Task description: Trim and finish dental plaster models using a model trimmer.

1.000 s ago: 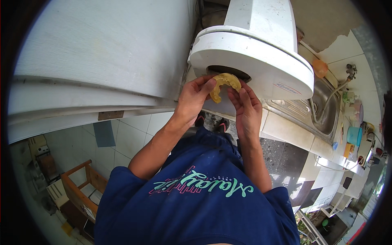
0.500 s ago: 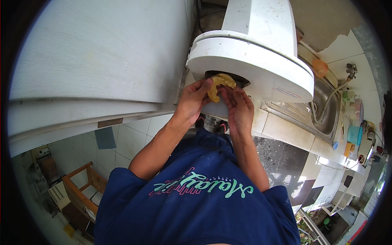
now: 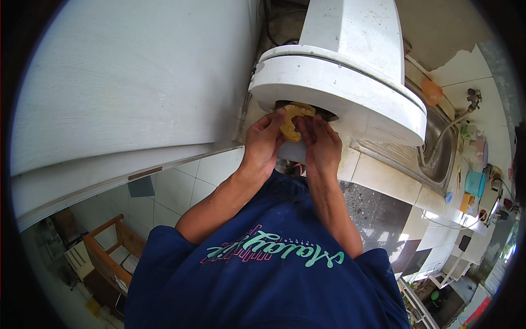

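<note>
A yellow, horseshoe-shaped dental cast [image 3: 289,130] with a bumpy rim is held between my two hands. My left hand [image 3: 261,143] pinches its left side with thumb and fingers. On the other side, the curled fingers of my right hand [image 3: 324,149] reach into the gap of the arch and touch the cast. Both hands are just below the dark opening [image 3: 329,115] in the rounded front of a white machine [image 3: 345,88]. The cast's far edge overlaps that opening; whether it touches anything inside cannot be seen.
A large pale panel [image 3: 131,77] stands close on my left. To the right of the machine are a steel sink [image 3: 438,164], a tap with a hose [image 3: 472,98] and an orange bowl-like thing [image 3: 432,92]. A wooden frame [image 3: 104,247] stands at lower left.
The cast has been turned in my fingers, and its gap now faces more to the right. Both hands stay on it near the opening, and the view has shifted slightly.
</note>
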Available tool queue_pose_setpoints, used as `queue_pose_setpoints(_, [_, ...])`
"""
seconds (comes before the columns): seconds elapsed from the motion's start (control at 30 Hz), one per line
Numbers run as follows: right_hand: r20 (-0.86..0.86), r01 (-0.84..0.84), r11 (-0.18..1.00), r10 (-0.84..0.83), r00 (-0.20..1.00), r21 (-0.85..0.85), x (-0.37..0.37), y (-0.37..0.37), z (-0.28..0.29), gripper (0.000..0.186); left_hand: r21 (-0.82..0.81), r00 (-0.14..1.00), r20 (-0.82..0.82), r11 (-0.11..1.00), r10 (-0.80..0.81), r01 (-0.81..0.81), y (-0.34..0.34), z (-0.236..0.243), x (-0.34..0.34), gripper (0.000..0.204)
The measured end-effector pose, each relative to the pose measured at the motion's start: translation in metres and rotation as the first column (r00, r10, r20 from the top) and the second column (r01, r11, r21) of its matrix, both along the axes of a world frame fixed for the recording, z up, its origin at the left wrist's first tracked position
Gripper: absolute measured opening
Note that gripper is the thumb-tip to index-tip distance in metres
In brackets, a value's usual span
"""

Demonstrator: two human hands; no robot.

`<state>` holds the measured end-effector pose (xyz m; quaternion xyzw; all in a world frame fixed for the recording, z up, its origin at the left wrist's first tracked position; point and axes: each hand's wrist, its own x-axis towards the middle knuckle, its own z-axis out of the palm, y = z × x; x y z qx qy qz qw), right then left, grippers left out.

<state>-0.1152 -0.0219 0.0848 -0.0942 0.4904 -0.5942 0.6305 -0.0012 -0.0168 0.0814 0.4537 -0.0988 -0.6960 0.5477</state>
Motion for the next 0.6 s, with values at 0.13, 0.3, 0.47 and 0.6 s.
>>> queue_pose_setpoints(0.13, [0.017, -0.003, 1.000, 0.003, 1.000, 0.010, -0.003, -0.001, 0.000, 0.020, 0.013, 1.000, 0.022, 1.000, 0.021, -0.021, 0.000, -0.003, -0.005, 0.028])
queue_pose_setpoints(0.3, [0.055, -0.017, 0.999, 0.015, 0.998, 0.039, -0.006, 0.000, -0.007, 0.024, -0.016, 0.998, -0.001, 0.998, 0.058, -0.058, 0.000, -0.003, -0.008, 0.028])
queue_pose_setpoints(0.47, [0.075, 0.004, 0.999, -0.007, 0.997, 0.043, -0.003, -0.002, -0.001, 0.019, 0.014, 0.996, 0.024, 0.996, 0.088, -0.089, 0.000, -0.002, -0.011, 0.026])
queue_pose_setpoints(0.6, [0.065, 0.009, 0.998, -0.014, 0.998, 0.068, -0.003, -0.004, 0.002, 0.021, 0.030, 0.991, 0.029, 0.991, 0.129, -0.130, 0.000, 0.000, -0.015, 0.024])
